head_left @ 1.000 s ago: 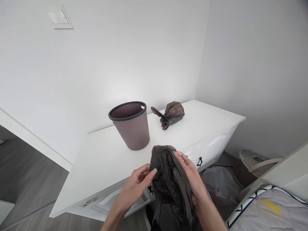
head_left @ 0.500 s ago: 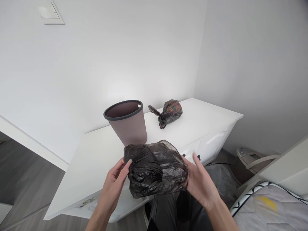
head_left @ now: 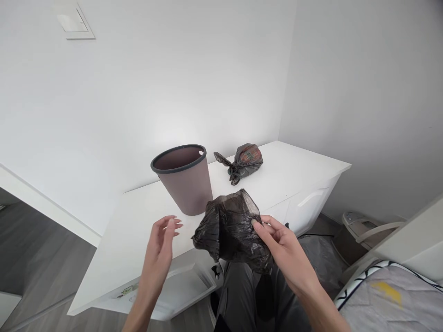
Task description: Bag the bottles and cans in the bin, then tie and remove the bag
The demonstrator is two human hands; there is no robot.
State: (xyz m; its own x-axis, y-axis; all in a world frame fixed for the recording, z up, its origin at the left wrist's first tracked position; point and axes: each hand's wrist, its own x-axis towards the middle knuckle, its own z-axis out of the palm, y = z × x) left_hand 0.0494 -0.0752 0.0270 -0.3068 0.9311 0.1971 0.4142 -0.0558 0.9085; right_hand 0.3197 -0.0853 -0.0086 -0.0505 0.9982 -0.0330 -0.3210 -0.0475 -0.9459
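Observation:
A thin black garbage bag (head_left: 235, 230), crumpled and partly see-through, hangs in front of the white cabinet's near edge. My right hand (head_left: 277, 237) pinches its right side between thumb and fingers. To the left of the bag, my left hand (head_left: 162, 244) is apart from it, fingers loosely curled with gaps between them and nothing in them. Just beyond the bag stands a mauve trash bin (head_left: 188, 189) with a dark rim, upright on the cabinet top; no liner shows inside it. Right of the bin lies a knotted black bag (head_left: 246, 162) with something reddish inside.
The white cabinet (head_left: 294, 166) stands against the walls, with dark knobs on its front. On the floor at right is a brown-grey appliance (head_left: 356, 235) with a handle. A mattress-like padded edge (head_left: 391, 295) fills the lower right corner.
My left hand has let go of the garbage bag and moved slightly left. My right hand has closed on the bag's right side, and the bag has shifted right and bunched up.

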